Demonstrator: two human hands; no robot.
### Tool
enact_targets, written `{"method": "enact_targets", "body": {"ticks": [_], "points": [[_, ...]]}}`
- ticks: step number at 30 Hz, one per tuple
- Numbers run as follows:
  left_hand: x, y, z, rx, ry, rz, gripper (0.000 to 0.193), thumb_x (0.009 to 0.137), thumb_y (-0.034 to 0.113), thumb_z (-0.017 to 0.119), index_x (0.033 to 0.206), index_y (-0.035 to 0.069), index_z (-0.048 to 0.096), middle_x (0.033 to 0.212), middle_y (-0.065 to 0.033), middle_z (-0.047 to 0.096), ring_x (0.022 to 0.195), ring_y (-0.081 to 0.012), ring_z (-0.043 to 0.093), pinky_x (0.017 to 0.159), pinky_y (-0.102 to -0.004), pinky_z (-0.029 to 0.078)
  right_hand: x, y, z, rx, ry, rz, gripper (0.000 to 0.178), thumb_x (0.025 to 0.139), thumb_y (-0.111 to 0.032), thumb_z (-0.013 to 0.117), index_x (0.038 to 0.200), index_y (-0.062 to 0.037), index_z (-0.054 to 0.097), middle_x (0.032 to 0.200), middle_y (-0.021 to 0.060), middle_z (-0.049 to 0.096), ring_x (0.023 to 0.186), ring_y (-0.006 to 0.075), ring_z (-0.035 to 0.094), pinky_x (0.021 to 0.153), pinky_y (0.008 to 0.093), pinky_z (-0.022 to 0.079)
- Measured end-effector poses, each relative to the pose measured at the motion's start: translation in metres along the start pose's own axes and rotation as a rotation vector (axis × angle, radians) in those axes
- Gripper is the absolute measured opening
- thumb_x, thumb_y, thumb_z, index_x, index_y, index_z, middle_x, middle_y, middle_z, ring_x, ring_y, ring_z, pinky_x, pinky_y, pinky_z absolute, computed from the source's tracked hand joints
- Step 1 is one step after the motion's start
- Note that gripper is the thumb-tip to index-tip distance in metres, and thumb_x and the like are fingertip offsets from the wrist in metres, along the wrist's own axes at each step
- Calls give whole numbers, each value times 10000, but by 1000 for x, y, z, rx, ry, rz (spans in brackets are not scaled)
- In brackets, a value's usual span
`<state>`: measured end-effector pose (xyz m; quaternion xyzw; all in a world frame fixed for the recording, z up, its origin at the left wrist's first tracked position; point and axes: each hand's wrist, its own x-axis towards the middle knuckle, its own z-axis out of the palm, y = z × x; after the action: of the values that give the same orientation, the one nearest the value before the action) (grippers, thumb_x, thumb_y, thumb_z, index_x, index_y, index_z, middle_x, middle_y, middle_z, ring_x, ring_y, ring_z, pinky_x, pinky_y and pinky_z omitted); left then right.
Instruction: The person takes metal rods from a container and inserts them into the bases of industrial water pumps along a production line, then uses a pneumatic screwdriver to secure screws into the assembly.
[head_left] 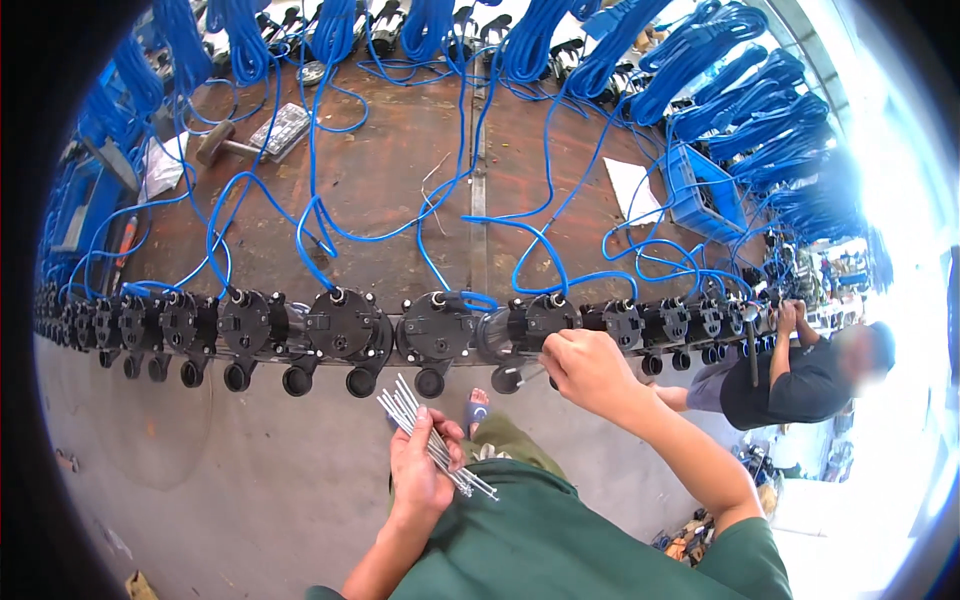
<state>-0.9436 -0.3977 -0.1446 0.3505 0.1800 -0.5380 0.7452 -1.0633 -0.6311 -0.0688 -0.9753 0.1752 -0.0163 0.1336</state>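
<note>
My left hand (pixel 422 462) is closed around a bundle of long thin silver screws (pixel 403 405), which fan out above and below the fingers. My right hand (pixel 592 372) is raised at the table's near edge, fingers pinched, beside a black cylindrical motor unit (pixel 546 318). A thin silver rod (pixel 530 376), seemingly one of the same long screws, sticks out by those fingers; its far end is blurred. Another black motor unit (pixel 437 328) stands just left of it, with a round black port hanging below. Blue cables run from these units.
Similar units line the brown table (pixel 400 150). A hammer (pixel 222 145), a metal-coloured tray (pixel 282 132), white papers (pixel 632 190) and a blue crate (pixel 704 195) lie on it. Coiled blue cables (pixel 610 50) hang along the far side. Another person (pixel 790 375) works at the right.
</note>
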Motion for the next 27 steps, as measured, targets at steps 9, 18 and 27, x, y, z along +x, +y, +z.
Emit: {"method": "enact_targets", "body": {"ticks": [9, 18, 27], "points": [[-2, -11, 8, 19, 5, 68, 200, 1047, 258, 542, 1001, 66, 574, 807, -87, 635, 531, -142, 508, 453, -268, 357, -42, 20, -68, 220, 166, 256, 71, 839, -24, 656, 907, -6, 667, 782, 168, 679, 718, 374, 670, 631, 415, 519], [-9, -32, 30, 5, 25, 108, 183, 1053, 219, 521, 998, 50, 563, 776, -106, 615, 533, -168, 518, 442, -281, 358, -48, 58, -54, 235, 228, 24, 72, 836, -30, 685, 907, -17, 685, 768, 152, 669, 664, 345, 650, 591, 402, 499], [-17, -65, 41, -15, 58, 148, 135, 1034, 191, 520, 1015, 65, 566, 804, -88, 591, 584, -155, 472, 486, -281, 351, -38, 78, -35, 70, 107, -172, 102, 806, -73, 668, 840, -11, 595, 717, 149, 615, 716, 368, 651, 637, 469, 522]]}}
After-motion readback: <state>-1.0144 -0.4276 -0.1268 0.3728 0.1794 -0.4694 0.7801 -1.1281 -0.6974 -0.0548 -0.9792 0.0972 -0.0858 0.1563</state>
